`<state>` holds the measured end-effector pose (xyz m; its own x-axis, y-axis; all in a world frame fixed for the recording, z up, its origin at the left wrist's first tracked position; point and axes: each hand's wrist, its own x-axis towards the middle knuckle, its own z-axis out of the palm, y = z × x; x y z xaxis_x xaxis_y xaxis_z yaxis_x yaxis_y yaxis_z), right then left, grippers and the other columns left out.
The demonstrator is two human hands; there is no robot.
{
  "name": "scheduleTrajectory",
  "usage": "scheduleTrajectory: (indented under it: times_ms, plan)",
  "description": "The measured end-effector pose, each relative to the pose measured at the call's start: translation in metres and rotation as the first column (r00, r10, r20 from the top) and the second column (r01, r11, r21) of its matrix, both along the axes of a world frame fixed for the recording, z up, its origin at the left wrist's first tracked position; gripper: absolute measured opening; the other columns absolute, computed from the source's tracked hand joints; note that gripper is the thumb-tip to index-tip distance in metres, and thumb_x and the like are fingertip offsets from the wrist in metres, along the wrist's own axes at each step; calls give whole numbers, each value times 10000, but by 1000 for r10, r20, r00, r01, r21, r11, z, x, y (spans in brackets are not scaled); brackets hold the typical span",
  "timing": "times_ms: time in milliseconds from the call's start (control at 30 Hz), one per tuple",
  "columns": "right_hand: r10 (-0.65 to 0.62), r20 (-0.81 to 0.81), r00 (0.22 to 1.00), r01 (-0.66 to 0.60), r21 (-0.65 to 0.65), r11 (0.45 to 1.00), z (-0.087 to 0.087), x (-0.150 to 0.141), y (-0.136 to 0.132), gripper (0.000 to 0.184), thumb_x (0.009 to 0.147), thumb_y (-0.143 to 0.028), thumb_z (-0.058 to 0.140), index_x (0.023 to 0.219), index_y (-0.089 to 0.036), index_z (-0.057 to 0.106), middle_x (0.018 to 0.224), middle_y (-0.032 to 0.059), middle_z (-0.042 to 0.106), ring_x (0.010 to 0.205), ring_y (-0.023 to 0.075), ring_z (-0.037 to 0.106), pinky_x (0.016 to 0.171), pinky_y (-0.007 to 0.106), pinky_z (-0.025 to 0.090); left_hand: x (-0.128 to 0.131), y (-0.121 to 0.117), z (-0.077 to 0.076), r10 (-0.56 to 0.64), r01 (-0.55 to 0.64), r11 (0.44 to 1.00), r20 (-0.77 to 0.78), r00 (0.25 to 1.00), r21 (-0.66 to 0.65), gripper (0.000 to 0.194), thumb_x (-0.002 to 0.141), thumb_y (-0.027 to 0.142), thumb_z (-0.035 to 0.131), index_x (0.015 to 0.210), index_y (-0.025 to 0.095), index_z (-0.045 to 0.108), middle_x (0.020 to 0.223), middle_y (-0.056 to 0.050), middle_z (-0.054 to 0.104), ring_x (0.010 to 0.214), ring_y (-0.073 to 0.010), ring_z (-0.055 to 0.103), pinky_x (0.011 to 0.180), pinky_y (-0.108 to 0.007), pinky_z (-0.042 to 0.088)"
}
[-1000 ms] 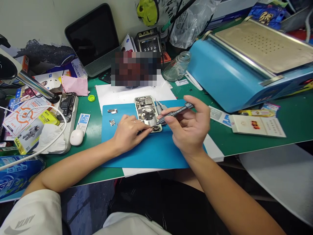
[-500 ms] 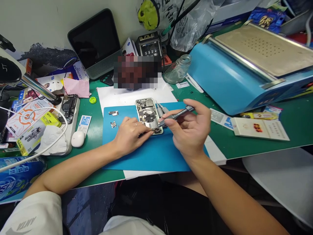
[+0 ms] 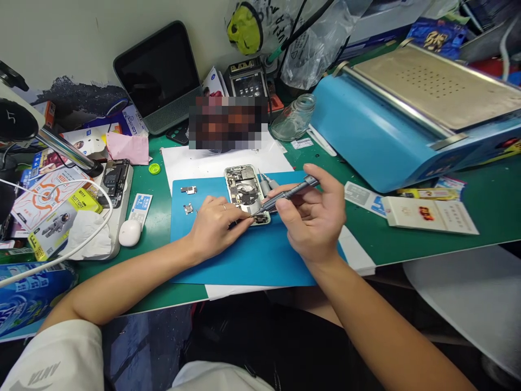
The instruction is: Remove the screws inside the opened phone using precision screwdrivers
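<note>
An opened smartphone [image 3: 245, 187] with its inner parts bare lies on a blue mat [image 3: 244, 260]. My right hand [image 3: 317, 217] grips a dark grey screwdriver [image 3: 290, 194], slanted with its tip down at the phone's lower end. At the phone's lower left edge, my left hand [image 3: 220, 221] has thumb and fingertips pressed together close to the screwdriver tip. Whatever lies between those fingertips is too small to make out. Two slim pointed tools [image 3: 266, 183] rest beside the phone's right edge. Small phone parts [image 3: 188, 190] lie on the mat's left side.
A blue machine with a metal plate [image 3: 374, 130] stands at the right. A glass jar [image 3: 295, 117] and a dark-screened device [image 3: 158, 76] are at the back. To the left are a white earbud case [image 3: 130, 232], boxes, a lamp pole and a white cable [image 3: 106, 217].
The view has shifted slightly. Both hands keep almost the same place at the phone, and the screwdriver handle stays in my right hand with hardly any movement.
</note>
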<state>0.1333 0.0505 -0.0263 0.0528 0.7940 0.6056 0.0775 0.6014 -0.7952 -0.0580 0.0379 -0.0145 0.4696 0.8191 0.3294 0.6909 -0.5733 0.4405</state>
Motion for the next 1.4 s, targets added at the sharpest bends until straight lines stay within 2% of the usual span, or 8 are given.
scheduleTrajectory:
  times_ms: [467,1200,1400]
  plan:
    - [-44,-62,997,44,-5,999,0,-1,0,548,871,-249,737,1371,-378,552,924,10,767,751,199,749,535,296,612,1,-1,1,-2,1,1000,68,998,9,212,1011,373,615,912,240,748,808,22,763,764,-161,615,745,-337,328]
    - [-59,-32,998,60,15,998,3,-1,0,521,892,-282,720,1368,-403,545,929,25,769,725,225,742,504,351,614,2,0,1,5,-3,999,42,999,-41,287,1034,421,552,923,240,746,834,-4,765,779,-176,618,752,-344,335]
    - [-69,-26,997,70,3,998,3,-1,-2,504,898,-301,719,1362,-392,544,930,30,771,752,236,749,572,384,650,2,0,2,-11,12,999,43,999,-33,264,1039,393,554,932,238,738,849,11,770,788,-167,623,762,-349,333]
